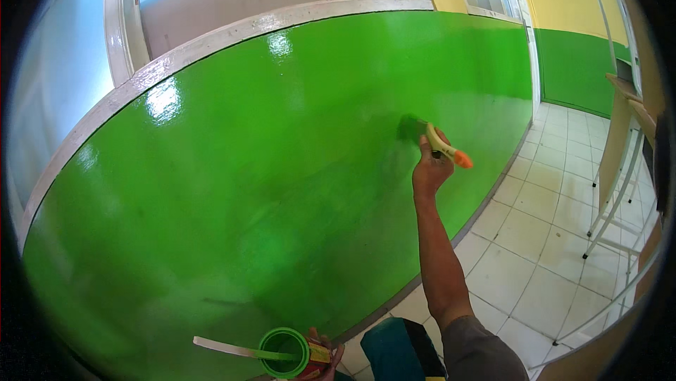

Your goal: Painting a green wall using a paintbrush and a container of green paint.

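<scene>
Stretched out to the green wall (pixel 317 141), my right hand (pixel 434 163) grips a paintbrush (pixel 442 145) by its pale yellow handle with an orange end. The brush's bristles are dark with green paint and press against the wall. Low in the view, my left hand (pixel 331 356) is wrapped around a paint can (pixel 318 354), partly hidden behind it. Green paint coats the can's rim and inside. A flat whitish stick (pixel 236 348) leans out of the can over its left side. Glossy reflections show on the wall's upper left.
White tiled floor (pixel 535 247) runs along the wall's foot at right. Chairs with pale metal legs (pixel 620 198) stand at the far right. A whitish window ledge (pixel 211 39) tops the green wall. My knee in teal and black cloth (pixel 398 349) shows below.
</scene>
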A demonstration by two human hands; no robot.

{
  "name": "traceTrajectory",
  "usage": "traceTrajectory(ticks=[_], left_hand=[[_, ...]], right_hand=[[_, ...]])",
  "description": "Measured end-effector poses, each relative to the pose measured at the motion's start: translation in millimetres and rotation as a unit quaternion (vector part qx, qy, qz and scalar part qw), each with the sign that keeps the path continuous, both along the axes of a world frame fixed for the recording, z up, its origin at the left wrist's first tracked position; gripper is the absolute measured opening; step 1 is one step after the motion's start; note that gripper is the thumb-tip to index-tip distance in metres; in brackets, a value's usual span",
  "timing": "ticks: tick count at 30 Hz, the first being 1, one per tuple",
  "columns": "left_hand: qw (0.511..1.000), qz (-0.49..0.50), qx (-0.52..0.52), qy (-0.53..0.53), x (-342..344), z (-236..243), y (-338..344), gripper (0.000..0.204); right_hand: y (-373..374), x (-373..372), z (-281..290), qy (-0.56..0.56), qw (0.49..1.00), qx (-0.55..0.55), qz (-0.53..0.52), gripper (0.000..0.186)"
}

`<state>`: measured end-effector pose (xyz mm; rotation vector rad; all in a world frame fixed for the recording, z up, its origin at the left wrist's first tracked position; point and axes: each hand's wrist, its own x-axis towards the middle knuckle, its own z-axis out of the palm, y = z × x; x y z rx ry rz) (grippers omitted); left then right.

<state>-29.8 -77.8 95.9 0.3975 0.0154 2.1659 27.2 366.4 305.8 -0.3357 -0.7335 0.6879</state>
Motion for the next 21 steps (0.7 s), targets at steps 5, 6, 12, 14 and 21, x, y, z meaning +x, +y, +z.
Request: traceTrajectory(ticks=[5,6,12,14,21], left_hand=[[0.996,0.053,-0.071,0.021,5,-1,-9,0.080],[0.997,-0.021,0.001,-0.068,4,2,-10,0.079],[0.987,-0.015,-0.001,-0.160,6,0,-11,0.076],[0.981,0.002,-0.031,-0.191,5,-2,-13,0.076],[0.997,-0.019,-0.044,-0.059,-1,31,2,0.075]], right_hand=[[-26,-30,-18,-0.133,0.949,0.085,-0.274,0.030],[-48,-42,-18,-0.180,0.942,0.087,-0.268,0.033],[-125,-67,-25,-0.236,0.932,0.104,-0.255,0.033],[-143,-72,-30,-0.255,0.931,0.130,-0.224,0.031],[-198,-64,-25,-0.251,0.932,0.252,0.072,0.027]])
